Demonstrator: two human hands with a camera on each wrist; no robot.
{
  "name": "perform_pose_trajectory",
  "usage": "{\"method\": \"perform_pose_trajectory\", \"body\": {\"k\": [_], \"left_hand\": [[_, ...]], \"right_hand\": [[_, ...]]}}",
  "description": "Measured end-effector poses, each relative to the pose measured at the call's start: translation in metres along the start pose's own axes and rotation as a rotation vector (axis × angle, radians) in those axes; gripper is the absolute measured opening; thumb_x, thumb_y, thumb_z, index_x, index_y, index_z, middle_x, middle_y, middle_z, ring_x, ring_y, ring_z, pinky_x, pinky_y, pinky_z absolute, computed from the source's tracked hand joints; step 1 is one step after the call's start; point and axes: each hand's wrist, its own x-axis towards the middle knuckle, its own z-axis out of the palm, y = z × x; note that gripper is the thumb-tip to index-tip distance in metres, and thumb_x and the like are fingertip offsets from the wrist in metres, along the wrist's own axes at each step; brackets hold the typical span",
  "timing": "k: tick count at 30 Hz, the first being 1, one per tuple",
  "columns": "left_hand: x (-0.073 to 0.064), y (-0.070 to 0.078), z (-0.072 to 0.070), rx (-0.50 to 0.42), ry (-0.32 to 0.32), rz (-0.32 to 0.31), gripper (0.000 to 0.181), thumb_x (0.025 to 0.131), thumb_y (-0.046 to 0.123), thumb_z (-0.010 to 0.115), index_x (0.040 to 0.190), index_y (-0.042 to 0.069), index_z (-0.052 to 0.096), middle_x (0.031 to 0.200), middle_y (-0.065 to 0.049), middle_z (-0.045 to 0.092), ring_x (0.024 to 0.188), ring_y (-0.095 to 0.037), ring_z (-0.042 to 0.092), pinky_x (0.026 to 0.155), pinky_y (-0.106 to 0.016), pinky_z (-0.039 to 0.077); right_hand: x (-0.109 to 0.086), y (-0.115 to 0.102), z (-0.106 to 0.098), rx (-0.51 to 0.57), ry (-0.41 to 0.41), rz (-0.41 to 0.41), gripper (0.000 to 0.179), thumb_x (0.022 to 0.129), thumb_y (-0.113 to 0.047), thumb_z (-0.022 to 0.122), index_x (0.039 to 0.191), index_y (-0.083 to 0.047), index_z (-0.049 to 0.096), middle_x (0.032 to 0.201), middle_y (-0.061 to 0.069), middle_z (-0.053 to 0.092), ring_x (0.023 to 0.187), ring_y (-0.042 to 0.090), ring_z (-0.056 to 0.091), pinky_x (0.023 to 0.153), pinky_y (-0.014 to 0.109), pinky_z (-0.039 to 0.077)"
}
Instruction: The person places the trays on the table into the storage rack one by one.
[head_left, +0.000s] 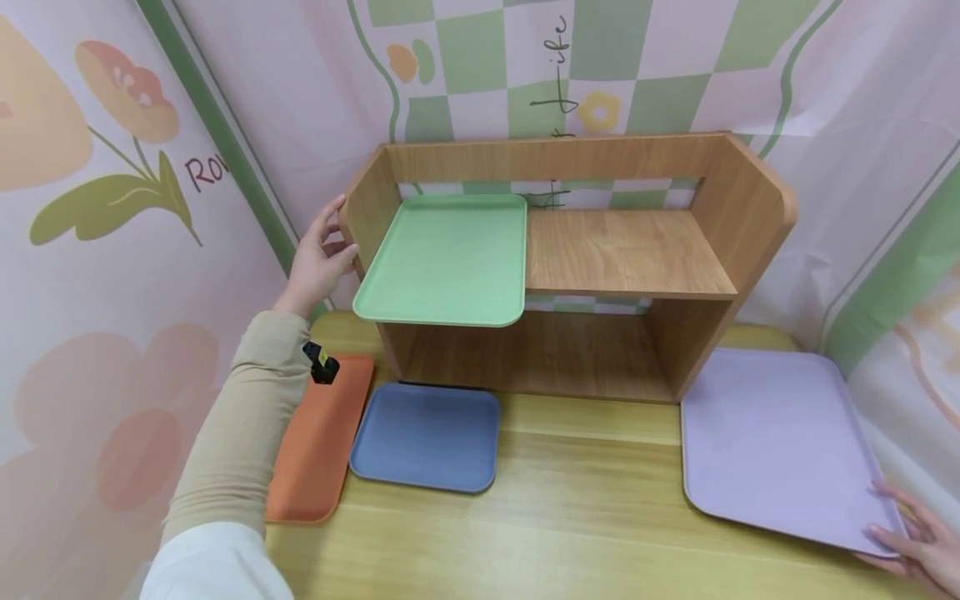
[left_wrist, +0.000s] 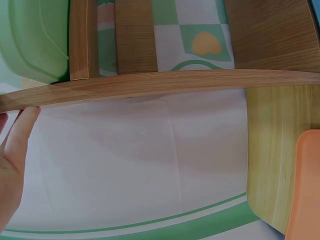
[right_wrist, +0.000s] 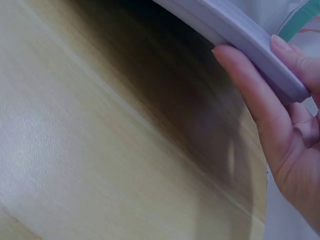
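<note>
My left hand is at the outer face of the left side panel of a wooden two-tier shelf. Its fingertips touch that panel without wrapping round it. Beside it on the upper tier lies a light green tray, its front edge jutting past the board. At the far right, my right hand pinches the near right corner of a lilac tray, with thumb and fingers on opposite faces. In the right wrist view this corner is raised above the table, casting a shadow.
A blue tray lies on the wooden table before the shelf. Left of it is an orange tray, partly behind my left forearm. Printed curtains hang close behind and on both sides.
</note>
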Motion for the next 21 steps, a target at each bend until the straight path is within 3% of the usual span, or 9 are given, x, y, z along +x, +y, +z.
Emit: {"method": "perform_pose_trajectory", "body": {"k": [6, 12, 15, 21], "left_hand": [[0.000, -0.001, 0.000, 0.002, 0.004, -0.001, 0.073, 0.095, 0.003, 0.053, 0.146, 0.046, 0.024, 0.143, -0.015, 0.040, 0.122, -0.034, 0.051, 0.091, -0.049, 0.052], [0.000, -0.002, 0.000, 0.000, 0.006, 0.004, 0.072, 0.095, 0.004, 0.053, 0.146, 0.046, 0.024, 0.142, -0.014, 0.041, 0.121, -0.034, 0.052, 0.091, -0.049, 0.052], [-0.001, -0.002, 0.000, -0.003, 0.004, 0.014, 0.072, 0.095, 0.003, 0.052, 0.146, 0.045, 0.024, 0.141, -0.014, 0.041, 0.121, -0.034, 0.052, 0.091, -0.050, 0.052], [-0.001, -0.002, -0.001, -0.009, 0.000, 0.038, 0.071, 0.095, 0.003, 0.051, 0.148, 0.042, 0.023, 0.142, -0.015, 0.040, 0.120, -0.034, 0.052, 0.090, -0.050, 0.052]], "right_hand": [[0.000, 0.001, -0.004, 0.100, -0.092, -0.096, 0.068, 0.093, 0.021, 0.014, 0.146, -0.014, 0.038, 0.136, 0.011, 0.051, 0.120, 0.032, 0.054, 0.094, 0.055, 0.045], [-0.001, -0.002, -0.006, 0.177, -0.160, -0.096, 0.066, 0.094, 0.019, 0.013, 0.147, -0.013, 0.034, 0.140, 0.014, 0.047, 0.124, 0.035, 0.050, 0.098, 0.057, 0.041], [-0.006, -0.004, -0.009, 0.167, -0.142, -0.105, 0.064, 0.096, 0.016, 0.012, 0.147, -0.014, 0.035, 0.139, 0.013, 0.048, 0.123, 0.036, 0.051, 0.097, 0.056, 0.042], [-0.019, -0.008, -0.011, 0.048, 0.063, -0.145, 0.059, 0.098, 0.010, 0.014, 0.138, -0.017, 0.049, 0.119, 0.010, 0.057, 0.105, 0.031, 0.063, 0.083, 0.048, 0.054]]}}
